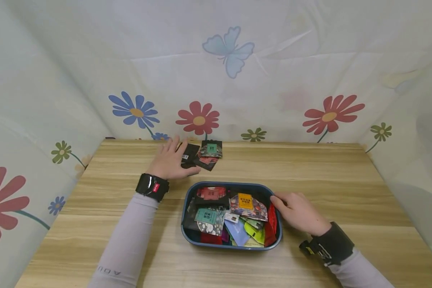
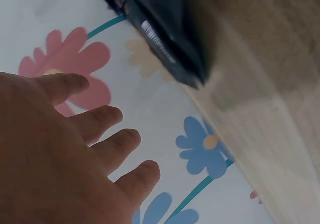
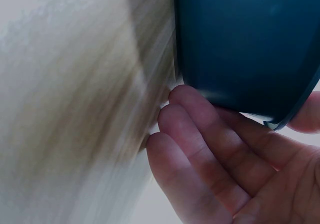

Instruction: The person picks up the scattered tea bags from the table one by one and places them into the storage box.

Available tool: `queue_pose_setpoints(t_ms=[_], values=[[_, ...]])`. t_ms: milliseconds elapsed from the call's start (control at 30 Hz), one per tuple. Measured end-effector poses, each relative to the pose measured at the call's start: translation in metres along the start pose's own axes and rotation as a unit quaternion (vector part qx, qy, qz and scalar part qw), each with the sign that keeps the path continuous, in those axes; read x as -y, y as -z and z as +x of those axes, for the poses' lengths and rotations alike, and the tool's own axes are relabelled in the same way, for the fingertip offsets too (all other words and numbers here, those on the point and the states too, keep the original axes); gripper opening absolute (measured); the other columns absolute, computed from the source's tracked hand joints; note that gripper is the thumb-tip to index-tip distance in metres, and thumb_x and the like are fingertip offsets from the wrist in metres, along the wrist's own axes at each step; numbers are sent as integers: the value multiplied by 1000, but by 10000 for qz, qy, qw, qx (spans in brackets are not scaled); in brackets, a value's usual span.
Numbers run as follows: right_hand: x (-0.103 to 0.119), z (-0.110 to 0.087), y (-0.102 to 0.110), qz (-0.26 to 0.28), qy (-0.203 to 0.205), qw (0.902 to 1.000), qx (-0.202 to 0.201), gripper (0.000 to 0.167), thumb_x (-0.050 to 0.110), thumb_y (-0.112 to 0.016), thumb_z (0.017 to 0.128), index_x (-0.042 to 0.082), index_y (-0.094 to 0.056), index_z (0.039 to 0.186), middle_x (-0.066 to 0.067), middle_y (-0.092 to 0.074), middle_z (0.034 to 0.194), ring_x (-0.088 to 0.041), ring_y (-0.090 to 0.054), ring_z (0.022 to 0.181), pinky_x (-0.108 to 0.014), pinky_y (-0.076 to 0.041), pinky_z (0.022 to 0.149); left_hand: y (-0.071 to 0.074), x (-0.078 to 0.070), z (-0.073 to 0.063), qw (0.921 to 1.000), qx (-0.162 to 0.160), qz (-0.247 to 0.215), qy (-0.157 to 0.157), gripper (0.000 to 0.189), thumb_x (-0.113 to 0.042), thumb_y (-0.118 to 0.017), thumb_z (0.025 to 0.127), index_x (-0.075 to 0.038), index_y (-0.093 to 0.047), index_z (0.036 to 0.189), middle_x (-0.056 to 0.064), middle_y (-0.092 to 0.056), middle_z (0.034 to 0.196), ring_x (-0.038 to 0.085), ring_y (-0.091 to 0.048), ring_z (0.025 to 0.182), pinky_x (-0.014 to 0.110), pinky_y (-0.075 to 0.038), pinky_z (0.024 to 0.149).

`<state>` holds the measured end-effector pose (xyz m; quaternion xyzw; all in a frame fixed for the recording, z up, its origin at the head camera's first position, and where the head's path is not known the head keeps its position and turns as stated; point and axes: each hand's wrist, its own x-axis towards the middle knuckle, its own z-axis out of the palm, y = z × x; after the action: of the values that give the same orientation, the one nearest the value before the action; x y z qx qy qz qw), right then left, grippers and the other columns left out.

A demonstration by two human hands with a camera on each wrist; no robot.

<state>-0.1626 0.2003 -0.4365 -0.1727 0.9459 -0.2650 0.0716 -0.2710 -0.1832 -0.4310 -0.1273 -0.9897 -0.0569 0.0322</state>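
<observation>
My left hand (image 1: 172, 161) is spread with straight fingers beside several dark packets at the back of the table. Closest to it is a black packet (image 1: 190, 153) with a small white label, also seen as a dark packet (image 2: 167, 32) beyond the fingers in the left wrist view. A packet with a green label (image 1: 211, 149) overlaps another with a red label (image 1: 208, 160). My right hand (image 1: 302, 211) holds the right end of a blue tub (image 1: 234, 247), thumb at the rim and fingers along the outer wall (image 3: 245, 44). Colourful packets fill the tub.
Inside the tub lie packets with an orange label (image 1: 245, 201) and a teal label (image 1: 206, 216), plus a red packet (image 1: 271, 226) along its right wall. The wooden table (image 1: 309, 168) meets a flower-printed cloth (image 1: 273, 88) at the back.
</observation>
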Motion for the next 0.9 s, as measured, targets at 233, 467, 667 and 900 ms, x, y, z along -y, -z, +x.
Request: queue_pose_setpoints(t_ms=[233, 467, 667, 900], values=[[-1, 1, 0, 5, 52, 10000, -3, 31, 43, -38, 92, 25, -54, 72, 10, -38, 54, -6, -41, 48, -20, -31, 44, -12, -1, 1, 9993, 372, 79, 62, 105, -84, -40, 59, -25, -15, 142, 7, -15, 148, 33, -13, 135, 55, -14, 105], [-1, 0, -1, 40, 72, 10000, 17, 30, 42, -38, 92, 26, -55, 74, 10, -38, 54, -6, -41, 47, -20, -31, 43, -17, 2, -1, 9946, 1014, 209, 36, 101, -84, -38, 61, -20, -29, 139, 10, -24, 145, 37, -22, 131, 61, -16, 100], [0, 1, -1, -26, 154, 9998, -124, 31, 41, -38, 92, 26, -53, 69, 11, -35, 54, -5, -39, 48, -20, -31, 45, -8, 1, -7, 9926, 1189, 19, 259, 92, -76, -48, 64, -21, -35, 136, 10, -29, 143, 34, -27, 130, 60, -19, 100], [1, 0, -1, -21, 164, 9997, -167, 31, 40, -39, 92, 26, -52, 68, 11, -35, 54, -5, -39, 48, -20, -31, 46, 6, 2, -11, 9887, 1425, 1, 475, 89, -77, -49, 61, -23, -43, 132, 10, -37, 139, 33, -37, 124, 55, -30, 97]])
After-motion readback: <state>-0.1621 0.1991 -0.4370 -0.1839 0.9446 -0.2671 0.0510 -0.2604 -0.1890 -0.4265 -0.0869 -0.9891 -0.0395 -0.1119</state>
